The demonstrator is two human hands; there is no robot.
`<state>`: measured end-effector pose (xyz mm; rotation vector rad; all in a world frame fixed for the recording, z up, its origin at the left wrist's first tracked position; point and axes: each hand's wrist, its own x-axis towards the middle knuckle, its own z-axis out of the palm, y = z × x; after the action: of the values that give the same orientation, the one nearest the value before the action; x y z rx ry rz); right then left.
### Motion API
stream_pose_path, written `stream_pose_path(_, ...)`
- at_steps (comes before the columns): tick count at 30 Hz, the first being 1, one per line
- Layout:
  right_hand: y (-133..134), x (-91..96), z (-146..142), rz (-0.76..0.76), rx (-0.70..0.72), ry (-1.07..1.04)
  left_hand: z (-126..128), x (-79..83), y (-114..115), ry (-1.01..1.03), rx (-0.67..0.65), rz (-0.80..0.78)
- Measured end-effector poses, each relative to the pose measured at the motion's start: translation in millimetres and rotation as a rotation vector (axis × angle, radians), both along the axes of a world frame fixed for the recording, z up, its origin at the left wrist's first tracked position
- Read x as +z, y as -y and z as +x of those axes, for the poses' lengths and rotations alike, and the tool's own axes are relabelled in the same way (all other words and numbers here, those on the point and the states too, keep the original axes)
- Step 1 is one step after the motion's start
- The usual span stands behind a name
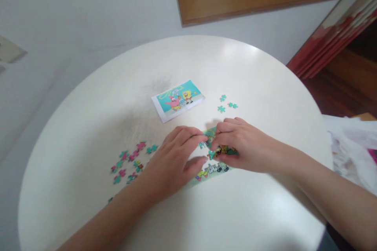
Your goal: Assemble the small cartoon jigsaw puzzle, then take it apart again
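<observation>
Right hand (pixel 228 145) in close, fingers curled and thumb tucked near a small teal piece (pixel 211 155) — whether it's pinched or merely touched, I can't tell. Across from it the left hand (pixel 188 151) stands with thumb and fingertips parted, nothing visibly gripped, covering the left part of the jigsaw (pixel 213 168). That jigsaw lies flat beneath both hands: upper and lower strips show joined, stretches of the right side too, but a pale gap gapes in the middle — so well on, I'd judge, not finished. Left of the left hand, a scatter of pink-and-teal loose pieces (pixel 122 172) is unplaced; beyond the right hand, three teal pieces (pixel 221 108) sit apart. Farther out on the white tabletop (pixel 250 211), the printed picture (pixel 187 96) lies tilted, well clear of the pieces.
</observation>
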<state>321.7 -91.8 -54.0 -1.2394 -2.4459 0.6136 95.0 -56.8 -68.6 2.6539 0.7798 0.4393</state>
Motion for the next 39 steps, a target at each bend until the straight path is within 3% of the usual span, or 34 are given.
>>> stream_pose_path(8, -1.0, -5.3, -0.4, -0.025, -0.004, -0.066, 2.0, -0.9, -0.2, 0.024, 0.009, -0.013)
stream_pose_path(39, -5.6, -3.4, 7.8, 0.013, -0.045, -0.002, 1.8, -2.1, 0.3, 0.004, 0.014, -0.033)
